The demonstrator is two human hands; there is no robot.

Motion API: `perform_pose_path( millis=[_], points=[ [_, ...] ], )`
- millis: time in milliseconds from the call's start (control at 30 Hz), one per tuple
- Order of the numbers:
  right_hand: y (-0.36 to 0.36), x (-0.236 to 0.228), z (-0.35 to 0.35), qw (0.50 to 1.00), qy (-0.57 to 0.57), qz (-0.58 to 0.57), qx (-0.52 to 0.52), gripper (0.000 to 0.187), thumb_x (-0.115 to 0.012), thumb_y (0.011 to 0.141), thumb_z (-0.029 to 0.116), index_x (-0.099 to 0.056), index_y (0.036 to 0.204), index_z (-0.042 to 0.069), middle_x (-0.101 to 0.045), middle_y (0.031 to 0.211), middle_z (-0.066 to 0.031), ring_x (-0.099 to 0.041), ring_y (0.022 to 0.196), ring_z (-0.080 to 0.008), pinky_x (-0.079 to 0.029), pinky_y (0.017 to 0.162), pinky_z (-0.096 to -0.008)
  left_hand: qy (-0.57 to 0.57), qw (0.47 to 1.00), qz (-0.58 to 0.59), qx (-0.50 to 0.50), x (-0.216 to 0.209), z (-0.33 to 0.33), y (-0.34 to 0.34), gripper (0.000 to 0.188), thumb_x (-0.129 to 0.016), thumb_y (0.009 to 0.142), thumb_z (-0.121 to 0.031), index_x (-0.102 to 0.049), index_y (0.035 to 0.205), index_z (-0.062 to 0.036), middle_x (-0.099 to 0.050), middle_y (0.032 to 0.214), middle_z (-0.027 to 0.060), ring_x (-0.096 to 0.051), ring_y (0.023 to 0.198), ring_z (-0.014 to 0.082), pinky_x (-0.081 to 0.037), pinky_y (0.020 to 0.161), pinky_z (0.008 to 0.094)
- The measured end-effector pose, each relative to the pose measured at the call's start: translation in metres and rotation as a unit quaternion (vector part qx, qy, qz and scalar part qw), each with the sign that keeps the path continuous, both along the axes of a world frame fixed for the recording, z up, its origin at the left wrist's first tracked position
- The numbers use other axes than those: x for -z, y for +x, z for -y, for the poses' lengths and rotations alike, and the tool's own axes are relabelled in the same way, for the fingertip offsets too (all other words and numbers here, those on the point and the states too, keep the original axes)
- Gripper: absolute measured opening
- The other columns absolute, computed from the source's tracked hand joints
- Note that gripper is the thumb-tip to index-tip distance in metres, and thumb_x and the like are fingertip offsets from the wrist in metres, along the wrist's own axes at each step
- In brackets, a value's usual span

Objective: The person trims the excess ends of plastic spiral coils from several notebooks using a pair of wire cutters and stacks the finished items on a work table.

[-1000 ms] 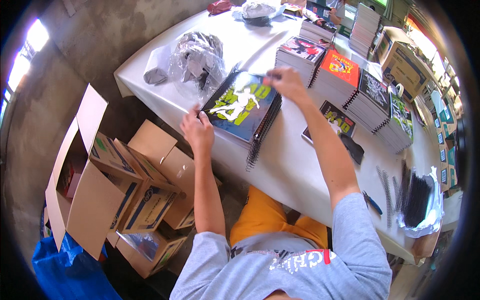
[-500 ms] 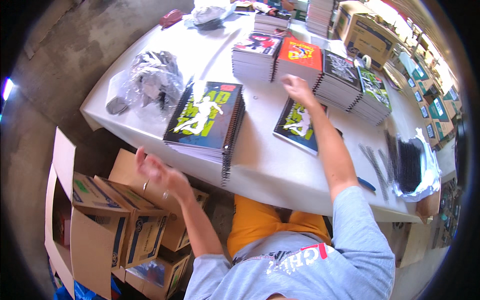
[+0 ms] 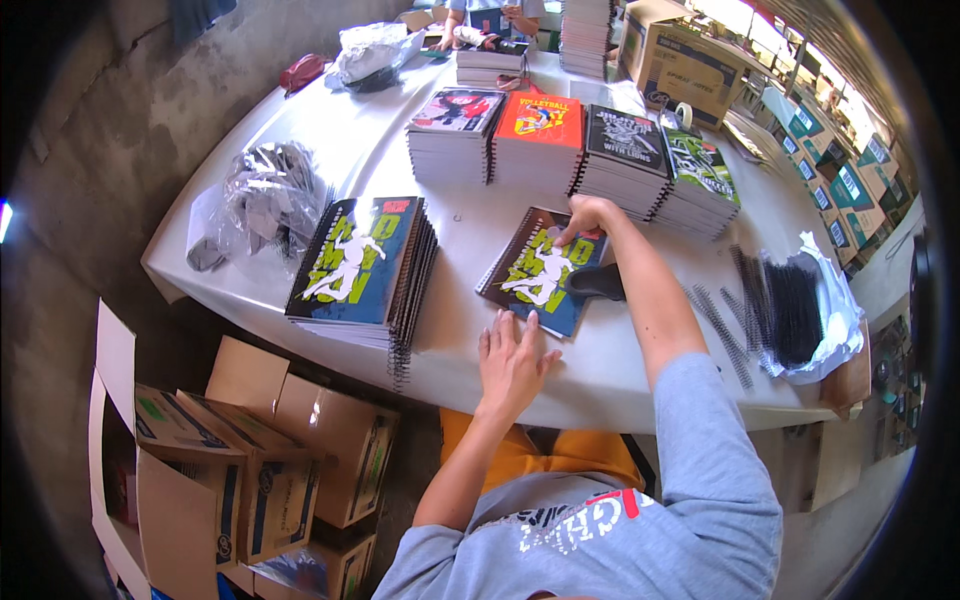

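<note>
A notebook [image 3: 540, 275] with a dark cover, green lettering and a white player figure lies on the table in front of me. My left hand [image 3: 512, 360] is open, its spread fingertips at the notebook's near edge. Over the far right part of the cover, my right hand [image 3: 592, 217] is closed, fingers curled and tips pressed together; what they hold, if anything, is hidden. A black rounded object [image 3: 598, 283] overlaps the notebook's right side. To the left stands a stack of matching spiral notebooks [image 3: 355, 265], coils toward the right.
Several notebook stacks [image 3: 540, 140] line the far side. Black plastic coils [image 3: 795, 310] lie in white wrapping at the right, loose ones [image 3: 720, 325] beside them. A plastic bag [image 3: 270, 190] sits left. Open cartons [image 3: 190, 470] stand below left. Another person [image 3: 495, 18] is across the table.
My left hand has moved right, from beside the table's edge onto the near edge of the single notebook. My right hand has come down onto its cover. The view has shifted slightly.
</note>
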State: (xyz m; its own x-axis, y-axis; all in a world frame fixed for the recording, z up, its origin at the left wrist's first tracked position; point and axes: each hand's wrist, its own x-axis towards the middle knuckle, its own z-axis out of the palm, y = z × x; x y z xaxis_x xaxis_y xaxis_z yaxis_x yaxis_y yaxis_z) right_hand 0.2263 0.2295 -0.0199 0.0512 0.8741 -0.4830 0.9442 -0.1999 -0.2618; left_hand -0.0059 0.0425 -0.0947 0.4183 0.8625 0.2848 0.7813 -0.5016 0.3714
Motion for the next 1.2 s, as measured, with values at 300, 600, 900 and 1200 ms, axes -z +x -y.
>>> perform_pose_path(
  millis=[300, 600, 900, 1200],
  points=[
    [0.027, -0.081, 0.064, 0.767, 0.566, -0.298, -0.043, 0.024, -0.063, 0.082, 0.0, -0.054, 0.104, 0.0, -0.064, 0.103, -0.0087, -0.061, 0.093, -0.0135, -0.049, 0.078, -0.0279, 0.06, 0.964, 0.256, -0.038, -0.03, -0.033, 0.002, 0.086, -0.07, 0.078, -0.034, -0.023, 0.139, 0.0052, -0.031, 0.138, 0.0276, -0.029, 0.13, 0.0372, -0.027, 0.107, 0.043],
    [-0.006, -0.005, 0.254, 0.687, 0.5, -0.512, 0.127, 0.028, -0.06, 0.082, -0.007, -0.051, 0.106, 0.002, -0.059, 0.096, -0.006, -0.058, 0.091, -0.0121, -0.047, 0.08, -0.0254, -0.125, 0.791, 0.589, 0.108, -0.086, -0.006, 0.0, 0.06, -0.061, 0.084, 0.0, -0.029, 0.134, 0.0002, -0.046, 0.122, 0.0135, -0.044, 0.113, 0.0206, -0.034, 0.096, 0.0288],
    [-0.017, 0.047, 0.282, 0.727, 0.384, -0.549, 0.147, 0.055, -0.061, 0.074, -0.008, -0.035, 0.121, 0.005, -0.046, 0.11, -0.0042, -0.05, 0.1, -0.0109, -0.046, 0.085, -0.0262, -0.108, 0.87, 0.478, 0.053, -0.015, 0.007, 0.007, 0.076, -0.076, 0.074, -0.014, -0.027, 0.128, 0.0074, -0.041, 0.122, 0.0194, -0.039, 0.112, 0.0256, -0.028, 0.1, 0.0355],
    [-0.037, 0.074, 0.265, 0.786, 0.403, -0.396, 0.252, 0.065, -0.065, 0.065, 0.003, -0.038, 0.123, -0.008, -0.065, 0.09, -0.0121, -0.064, 0.076, -0.018, -0.05, 0.069, -0.0263, -0.108, 0.883, 0.456, -0.008, 0.02, 0.012, 0.004, 0.082, -0.074, 0.073, -0.003, -0.019, 0.134, 0.0031, -0.039, 0.123, 0.0146, -0.036, 0.116, 0.0219, -0.033, 0.099, 0.0335]
  ],
)
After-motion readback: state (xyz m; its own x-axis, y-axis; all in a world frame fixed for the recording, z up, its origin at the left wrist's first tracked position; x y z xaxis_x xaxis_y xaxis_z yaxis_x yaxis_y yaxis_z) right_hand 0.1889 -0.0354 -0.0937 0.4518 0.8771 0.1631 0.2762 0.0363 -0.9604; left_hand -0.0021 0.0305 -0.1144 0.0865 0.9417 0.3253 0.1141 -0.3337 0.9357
